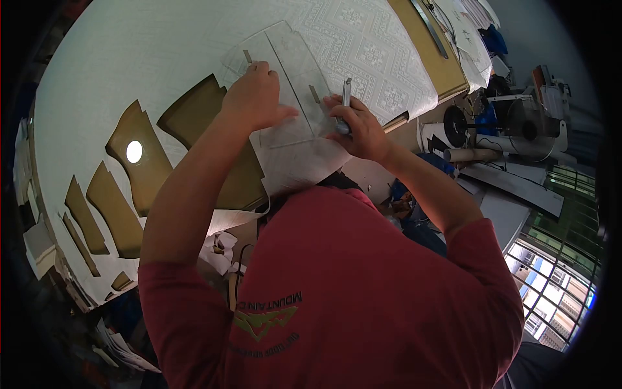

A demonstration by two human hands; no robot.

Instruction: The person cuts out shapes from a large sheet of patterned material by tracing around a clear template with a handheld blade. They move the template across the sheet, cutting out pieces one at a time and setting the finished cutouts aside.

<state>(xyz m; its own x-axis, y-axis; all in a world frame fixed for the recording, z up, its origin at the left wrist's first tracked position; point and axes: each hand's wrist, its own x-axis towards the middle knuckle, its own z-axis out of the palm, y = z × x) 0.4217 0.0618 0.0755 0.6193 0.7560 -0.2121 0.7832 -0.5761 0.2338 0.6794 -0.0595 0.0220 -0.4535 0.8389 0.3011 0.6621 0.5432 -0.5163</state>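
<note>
My right hand point(363, 131) is closed around a slim silver tool that looks like a utility knife point(346, 97), its narrow end pointing up and away from me. Beneath both hands lies a clear template sheet point(282, 52) with dark lines and small slots, on white patterned material. My left hand point(256, 97) rests on this sheet, thumb stretched out to the right and the other fingers bent near a small tan slot point(247, 56). What lies under that palm is hidden. Left of my left forearm is a large brown cut panel point(194, 107), partly covered by the arm.
More brown cut pieces point(133, 162) of several sizes lie on the white-covered table point(129, 65). A metal ruler point(431, 29) sits on brown board at the far right. Beyond the right edge stand a black fan point(455, 125) and rolls of material point(476, 154).
</note>
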